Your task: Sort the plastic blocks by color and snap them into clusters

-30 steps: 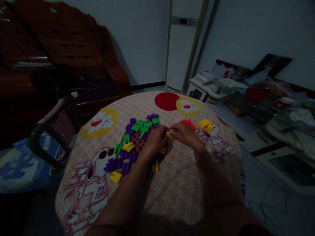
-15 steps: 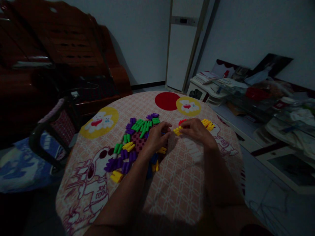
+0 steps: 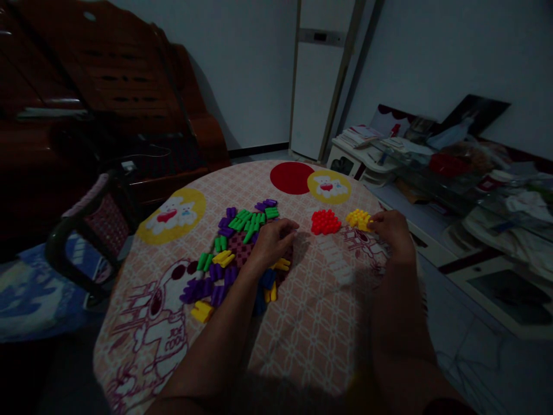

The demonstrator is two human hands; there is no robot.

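Observation:
My right hand (image 3: 391, 230) has its fingertips pressed at the right end of a group of yellow toy building blocks (image 3: 356, 219), pinching a yellow block there; the fingers partly cover it. A cluster of red building blocks (image 3: 325, 222) sits to the left of the yellow group. My left hand (image 3: 274, 242) hovers over the right side of a mixed spread of blocks, its fingers loosely curved and apart, with nothing in them. Around it lie green blocks (image 3: 246, 221), purple blocks (image 3: 219, 295), blue blocks (image 3: 260, 300) and a few more yellow ones (image 3: 202, 312).
The blocks lie on a round table with a patterned cloth (image 3: 311, 323). A chair (image 3: 93, 230) stands at the left, a wooden sofa (image 3: 129, 86) behind it. On the right is a cluttered low cabinet (image 3: 432, 230); a tall white unit (image 3: 317, 92) stands at the back.
My right hand has moved right with yellow blocks from in front of the red cluster to the yellow group, uncovering the red blocks. My left hand has shifted slightly down and left.

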